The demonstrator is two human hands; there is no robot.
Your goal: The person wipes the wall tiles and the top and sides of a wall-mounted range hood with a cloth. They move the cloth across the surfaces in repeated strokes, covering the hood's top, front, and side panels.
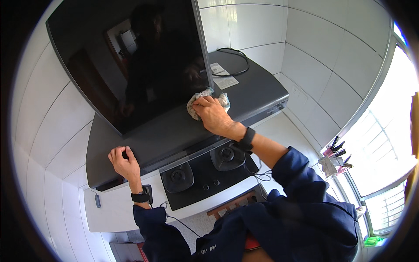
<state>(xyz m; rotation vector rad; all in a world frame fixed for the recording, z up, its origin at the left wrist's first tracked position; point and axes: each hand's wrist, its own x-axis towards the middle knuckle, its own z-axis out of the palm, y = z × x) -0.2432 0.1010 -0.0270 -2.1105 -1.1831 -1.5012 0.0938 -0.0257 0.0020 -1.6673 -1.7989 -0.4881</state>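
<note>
Near the middle of the view, my right hand presses a crumpled, pale cloth onto the dark top of a range hood, beside the lower corner of its glossy black upright panel. Part of the cloth bunches out past my fingers on the right. My left hand rests at the hood's front left edge, fingers curled, with no object visible in it. Both wrists wear black straps. The panel reflects a dim figure and a doorway.
Below the hood lies a black gas hob with two burners on a white counter. A black cable and a printed sheet lie on the hood's right top. At right are a window and holders with utensils.
</note>
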